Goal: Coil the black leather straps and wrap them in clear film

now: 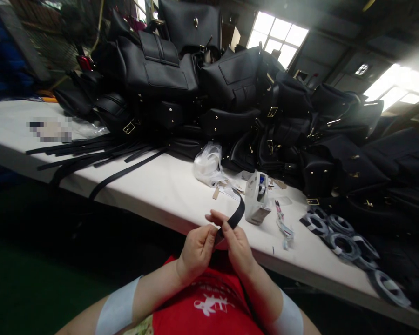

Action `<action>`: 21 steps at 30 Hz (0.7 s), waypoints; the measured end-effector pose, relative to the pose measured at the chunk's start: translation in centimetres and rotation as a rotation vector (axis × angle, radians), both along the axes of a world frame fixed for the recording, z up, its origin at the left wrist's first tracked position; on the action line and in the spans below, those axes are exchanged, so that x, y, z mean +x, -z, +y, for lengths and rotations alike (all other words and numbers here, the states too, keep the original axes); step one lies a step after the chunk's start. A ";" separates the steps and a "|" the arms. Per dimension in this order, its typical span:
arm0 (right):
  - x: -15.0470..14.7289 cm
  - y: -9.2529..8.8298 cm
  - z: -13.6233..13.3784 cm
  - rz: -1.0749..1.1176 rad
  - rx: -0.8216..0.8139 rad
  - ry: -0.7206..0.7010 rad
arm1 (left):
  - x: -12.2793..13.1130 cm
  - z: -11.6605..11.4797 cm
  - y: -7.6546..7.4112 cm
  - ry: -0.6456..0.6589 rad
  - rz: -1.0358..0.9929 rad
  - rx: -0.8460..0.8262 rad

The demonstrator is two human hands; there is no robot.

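Note:
Both my hands meet just in front of the table's near edge, over my red shirt. My left hand (197,249) and my right hand (235,244) are closed in a pinch on the lower end of a black leather strap (238,213). The strap curves up and away toward a white tape dispenser (257,197) standing on the white table (153,186). A crumpled clear plastic bag (208,164) lies just beyond the strap.
A big pile of black handbags (230,88) with gold buckles fills the back of the table. Several loose black straps (91,156) lie at the left. Rolled straps (342,235) sit at the right near the edge. Small tags and scissors-like bits (282,223) lie by the dispenser.

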State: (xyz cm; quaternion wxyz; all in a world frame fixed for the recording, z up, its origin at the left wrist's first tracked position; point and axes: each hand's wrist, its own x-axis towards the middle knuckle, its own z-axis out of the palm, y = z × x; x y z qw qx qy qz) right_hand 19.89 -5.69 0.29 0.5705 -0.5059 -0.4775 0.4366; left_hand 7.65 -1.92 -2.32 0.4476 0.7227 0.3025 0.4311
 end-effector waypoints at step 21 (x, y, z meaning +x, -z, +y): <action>-0.5 -0.1 0.0 -0.056 0.044 -0.013 | 0.6 0.3 -1.0 -0.067 -0.067 0.058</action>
